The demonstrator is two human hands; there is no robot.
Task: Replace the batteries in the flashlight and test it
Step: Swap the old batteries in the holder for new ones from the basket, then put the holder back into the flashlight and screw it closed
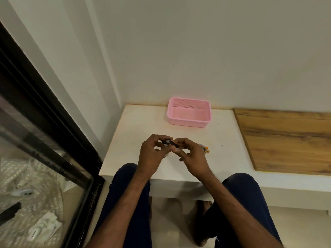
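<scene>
Seen from above, looking down at two bare hands over a white table (143,122) set in the corner of a pale-walled room.

Held between both hands, above the near half of the table: a small black flashlight (169,142), lying roughly sideways, its open end showing a pale metal contact. Left hand (152,154) curled around the left end, fingertips (165,137) pinched together on the black body. Right hand (191,156) closed on the right end, thumb and forefinger clamped on it, the other fingers tucked under. Hard to tell which part of the flashlight each hand grips — too small and partly covered.

Just beside the right hand, lying flat on the table: batteries (205,148) with orange and pale bands, partly hidden behind the knuckles; exact count unclear.

Further back, near the wall: a pink plastic basket (188,122) with a perforated side, nothing visible inside.

To the right, lying on the table against the wall: a wooden board (286,138) with brown grain.

At the left, a black-framed glass panel (44,140) — pale crumpled material behind it.

Below the table edge, knees in dark blue trousers (250,203).
</scene>
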